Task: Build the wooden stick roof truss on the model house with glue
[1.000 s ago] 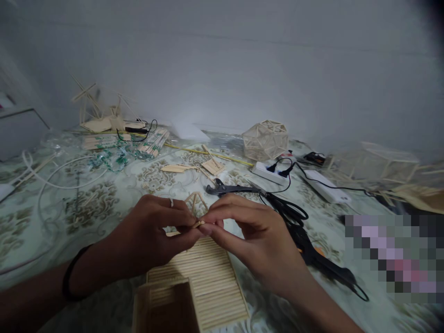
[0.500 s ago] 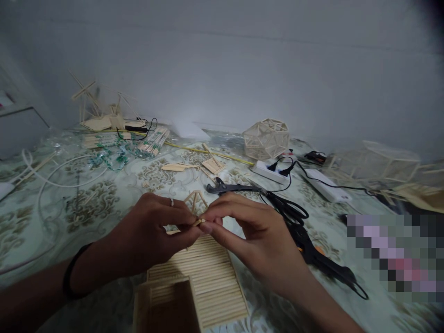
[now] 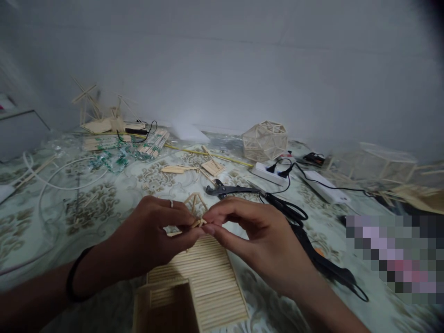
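My left hand [image 3: 152, 231] and my right hand [image 3: 253, 231] meet above the far end of a wooden stick panel [image 3: 215, 273]. Both pinch short pale wooden sticks [image 3: 199, 223] between thumb and fingertips, and the fingers hide most of them. Just behind the fingertips rises a small triangular stick frame [image 3: 195, 201]; whether it joins the pinched pieces I cannot tell. An open box of wooden sticks [image 3: 163, 286] stands on the near left part of the panel.
Scissors [image 3: 284, 206] and a black glue gun [image 3: 333, 268] lie to the right. Power strips [image 3: 270, 173], a faceted stick model [image 3: 265, 141] and loose sticks [image 3: 176, 169] are farther back. Packets of sticks [image 3: 152, 144] and a white cable [image 3: 45, 185] lie on the left.
The pinched sticks have shifted slightly between my fingertips, and a pale end shows more at the right thumb. Both hands stay over the same spot.
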Demonstrator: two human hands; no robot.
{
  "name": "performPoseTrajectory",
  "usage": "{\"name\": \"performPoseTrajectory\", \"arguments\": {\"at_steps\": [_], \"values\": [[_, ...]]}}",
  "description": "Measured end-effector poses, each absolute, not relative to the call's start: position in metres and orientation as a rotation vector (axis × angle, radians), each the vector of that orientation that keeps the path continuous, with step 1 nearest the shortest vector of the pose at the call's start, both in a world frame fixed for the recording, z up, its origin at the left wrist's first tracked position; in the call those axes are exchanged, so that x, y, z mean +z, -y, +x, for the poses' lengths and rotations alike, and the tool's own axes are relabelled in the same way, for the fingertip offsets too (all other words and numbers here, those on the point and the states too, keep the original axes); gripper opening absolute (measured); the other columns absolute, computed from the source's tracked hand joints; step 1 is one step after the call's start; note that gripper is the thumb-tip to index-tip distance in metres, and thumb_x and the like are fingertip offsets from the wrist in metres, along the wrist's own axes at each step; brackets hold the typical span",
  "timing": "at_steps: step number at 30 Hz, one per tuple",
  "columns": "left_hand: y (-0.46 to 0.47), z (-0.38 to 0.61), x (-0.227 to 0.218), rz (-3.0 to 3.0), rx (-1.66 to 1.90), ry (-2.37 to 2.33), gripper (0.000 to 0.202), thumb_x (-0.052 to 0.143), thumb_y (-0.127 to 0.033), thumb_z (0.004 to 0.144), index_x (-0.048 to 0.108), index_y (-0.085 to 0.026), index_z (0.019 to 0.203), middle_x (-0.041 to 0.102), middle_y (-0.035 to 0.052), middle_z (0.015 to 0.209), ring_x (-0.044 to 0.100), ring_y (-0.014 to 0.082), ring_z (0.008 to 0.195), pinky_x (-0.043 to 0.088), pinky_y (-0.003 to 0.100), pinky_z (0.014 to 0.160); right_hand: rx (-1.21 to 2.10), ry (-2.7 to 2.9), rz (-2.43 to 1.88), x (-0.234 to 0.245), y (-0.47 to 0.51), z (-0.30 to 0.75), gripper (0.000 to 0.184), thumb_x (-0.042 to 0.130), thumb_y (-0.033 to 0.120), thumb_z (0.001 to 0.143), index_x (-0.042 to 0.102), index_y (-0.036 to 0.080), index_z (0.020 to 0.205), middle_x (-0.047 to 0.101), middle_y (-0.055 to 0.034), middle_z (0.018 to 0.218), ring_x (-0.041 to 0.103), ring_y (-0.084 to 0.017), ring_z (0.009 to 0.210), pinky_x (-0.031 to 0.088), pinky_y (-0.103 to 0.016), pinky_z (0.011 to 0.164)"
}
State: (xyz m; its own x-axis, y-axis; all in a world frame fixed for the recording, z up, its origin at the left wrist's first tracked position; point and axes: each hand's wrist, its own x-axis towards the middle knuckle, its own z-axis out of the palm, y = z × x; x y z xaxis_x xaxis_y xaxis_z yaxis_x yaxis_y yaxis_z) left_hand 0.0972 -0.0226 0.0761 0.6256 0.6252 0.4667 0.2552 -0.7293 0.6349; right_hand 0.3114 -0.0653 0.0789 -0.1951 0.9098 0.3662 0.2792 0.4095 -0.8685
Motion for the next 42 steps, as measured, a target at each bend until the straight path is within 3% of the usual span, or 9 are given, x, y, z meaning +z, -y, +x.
{"name": "performPoseTrajectory", "arguments": {"at_steps": [11,16,20,27,42], "values": [[0.0226,0.0986,0.0763,2.369,0.968,-0.649,0.025,0.071,-0.012,0.093,0.071,-0.014,0.068,0.069,-0.0022,0.062,0.056,0.0065,0.054,0.041,0.017,0.055,0.805,1.779,-0.983,0.0820,0.0636,0.3131,0.007,0.076,0.020,0.097,0.081,0.022,0.093,0.075,-0.0023,0.086,0.068,-0.016,0.078,0.053,-0.030,0.071],[0.0218,0.0978,0.0775,2.355,0.925,-0.664,0.023,0.070,-0.012,0.094,0.074,-0.014,0.071,0.074,-0.0003,0.067,0.062,0.0076,0.057,0.045,0.018,0.059,0.804,1.778,-0.986,0.0815,0.0637,0.3117,0.008,0.076,0.019,0.096,0.078,0.021,0.090,0.073,-0.0016,0.084,0.067,-0.015,0.077,0.052,-0.029,0.072],[0.0219,0.0977,0.0766,2.399,0.930,-0.704,0.028,0.068,-0.014,0.095,0.071,-0.015,0.067,0.069,-0.0015,0.060,0.056,0.0081,0.053,0.041,0.021,0.055,0.798,1.760,-0.966,0.0783,0.0641,0.3098,0.006,0.078,0.019,0.096,0.081,0.022,0.091,0.075,-0.0019,0.085,0.069,-0.016,0.079,0.053,-0.030,0.073],[0.0218,0.0971,0.0755,2.409,0.945,-0.715,0.025,0.070,-0.016,0.094,0.071,-0.016,0.068,0.072,-0.0013,0.062,0.057,0.0084,0.052,0.042,0.022,0.054,0.725,1.755,-0.950,0.0761,0.0638,0.3067,0.009,0.076,0.019,0.097,0.080,0.023,0.090,0.075,-0.0027,0.084,0.069,-0.017,0.078,0.055,-0.031,0.071],[0.0235,0.0988,0.0802,2.371,0.918,-0.745,0.025,0.072,-0.018,0.095,0.076,-0.013,0.070,0.071,-0.0018,0.061,0.056,0.0051,0.053,0.040,0.017,0.056,0.671,1.783,-0.958,0.0770,0.0652,0.3074,0.010,0.076,0.015,0.097,0.079,0.022,0.090,0.076,-0.0012,0.085,0.070,-0.015,0.078,0.055,-0.029,0.072]]}}
